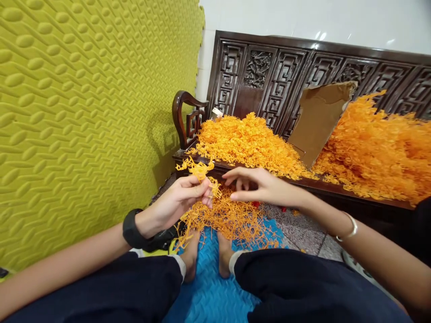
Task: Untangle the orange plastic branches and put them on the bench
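Behind both hands [182, 197], orange heaps [249, 139], cardboard [316, 119]

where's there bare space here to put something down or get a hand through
Bare floor: the speckled patch between the bench edge and the right knee, and the blue mat between the legs. Crowded: the bench seat, heaped with orange pieces around the cardboard, and the pile by the feet.

yellow foam wall panel [84, 112] | carved wooden bench [269, 67] | cardboard sheet [318, 119] | blue mat [208, 291]
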`<state>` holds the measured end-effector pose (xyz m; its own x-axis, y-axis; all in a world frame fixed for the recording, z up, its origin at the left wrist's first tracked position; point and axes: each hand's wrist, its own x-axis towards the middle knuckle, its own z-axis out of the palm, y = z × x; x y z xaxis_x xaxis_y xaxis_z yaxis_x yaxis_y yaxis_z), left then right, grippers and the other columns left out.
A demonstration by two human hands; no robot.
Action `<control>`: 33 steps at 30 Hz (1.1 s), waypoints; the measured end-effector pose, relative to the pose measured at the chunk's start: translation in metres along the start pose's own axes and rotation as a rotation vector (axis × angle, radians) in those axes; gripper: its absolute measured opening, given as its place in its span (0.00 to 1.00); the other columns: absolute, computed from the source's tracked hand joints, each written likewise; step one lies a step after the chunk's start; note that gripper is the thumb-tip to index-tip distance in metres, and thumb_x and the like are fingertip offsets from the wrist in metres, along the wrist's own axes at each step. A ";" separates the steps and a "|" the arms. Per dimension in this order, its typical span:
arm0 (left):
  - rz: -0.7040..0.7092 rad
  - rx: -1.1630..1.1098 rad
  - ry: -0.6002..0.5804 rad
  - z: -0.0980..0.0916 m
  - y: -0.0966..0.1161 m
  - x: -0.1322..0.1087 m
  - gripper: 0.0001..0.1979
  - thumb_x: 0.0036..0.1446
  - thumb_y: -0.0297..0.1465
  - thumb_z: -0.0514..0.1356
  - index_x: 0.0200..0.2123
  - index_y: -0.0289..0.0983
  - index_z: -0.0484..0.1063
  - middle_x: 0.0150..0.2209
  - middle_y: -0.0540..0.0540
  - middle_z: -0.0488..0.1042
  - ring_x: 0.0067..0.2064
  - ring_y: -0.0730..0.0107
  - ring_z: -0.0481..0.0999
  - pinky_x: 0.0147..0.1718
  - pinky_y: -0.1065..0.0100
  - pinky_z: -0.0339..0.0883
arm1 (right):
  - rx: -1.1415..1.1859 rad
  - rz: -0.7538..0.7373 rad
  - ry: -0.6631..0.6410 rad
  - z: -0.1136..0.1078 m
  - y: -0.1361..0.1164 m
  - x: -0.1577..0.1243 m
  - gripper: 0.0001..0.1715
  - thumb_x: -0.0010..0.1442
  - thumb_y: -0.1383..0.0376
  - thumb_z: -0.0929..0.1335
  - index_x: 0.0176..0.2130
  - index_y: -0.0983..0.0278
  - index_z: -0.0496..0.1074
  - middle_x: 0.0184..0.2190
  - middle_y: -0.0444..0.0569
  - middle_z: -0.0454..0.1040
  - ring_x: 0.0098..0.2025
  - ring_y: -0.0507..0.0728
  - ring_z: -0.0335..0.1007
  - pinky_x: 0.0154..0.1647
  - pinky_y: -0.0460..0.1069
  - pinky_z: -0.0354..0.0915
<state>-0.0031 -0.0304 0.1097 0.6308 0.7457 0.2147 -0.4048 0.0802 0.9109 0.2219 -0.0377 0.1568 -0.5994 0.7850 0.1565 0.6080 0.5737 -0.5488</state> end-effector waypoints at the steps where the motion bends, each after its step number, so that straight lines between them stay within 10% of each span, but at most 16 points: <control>1: -0.008 0.003 -0.017 0.000 0.000 -0.001 0.08 0.51 0.31 0.64 0.25 0.33 0.71 0.24 0.51 0.68 0.27 0.75 0.68 0.31 0.71 0.63 | 0.018 -0.030 -0.041 0.010 -0.013 0.001 0.26 0.54 0.55 0.69 0.49 0.66 0.66 0.32 0.46 0.73 0.29 0.50 0.66 0.29 0.46 0.62; 5: -0.046 0.033 -0.071 -0.003 0.002 -0.006 0.10 0.51 0.33 0.64 0.24 0.33 0.72 0.23 0.51 0.67 0.25 0.77 0.66 0.29 0.72 0.61 | 0.221 -0.058 -0.143 0.035 -0.028 0.002 0.07 0.60 0.65 0.63 0.33 0.67 0.66 0.27 0.44 0.70 0.29 0.49 0.65 0.31 0.45 0.62; 21: -0.365 0.268 -0.371 0.017 -0.016 -0.006 0.04 0.44 0.27 0.62 0.21 0.33 0.71 0.21 0.52 0.68 0.26 0.75 0.65 0.30 0.71 0.59 | 0.300 -0.054 -0.434 0.030 0.010 -0.045 0.09 0.58 0.70 0.61 0.25 0.66 0.60 0.21 0.39 0.55 0.24 0.46 0.49 0.25 0.42 0.51; 29: -0.363 0.249 -0.349 0.015 -0.016 -0.005 0.04 0.44 0.26 0.62 0.20 0.33 0.73 0.21 0.51 0.71 0.25 0.75 0.68 0.27 0.72 0.61 | 0.133 -0.061 -0.416 0.025 0.024 -0.060 0.11 0.58 0.69 0.61 0.24 0.65 0.59 0.20 0.39 0.56 0.23 0.46 0.50 0.25 0.43 0.51; 33: -0.130 0.177 -0.088 -0.010 -0.003 -0.010 0.07 0.48 0.31 0.64 0.22 0.34 0.73 0.19 0.52 0.68 0.23 0.77 0.66 0.23 0.75 0.59 | 0.043 0.149 -0.096 0.011 0.069 -0.093 0.15 0.61 0.63 0.60 0.26 0.66 0.64 0.21 0.42 0.62 0.24 0.48 0.57 0.27 0.44 0.56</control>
<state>-0.0156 -0.0315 0.1015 0.7280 0.6759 0.1146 -0.1989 0.0484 0.9788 0.3141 -0.0739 0.0956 -0.5527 0.8333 -0.0071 0.6723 0.4409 -0.5947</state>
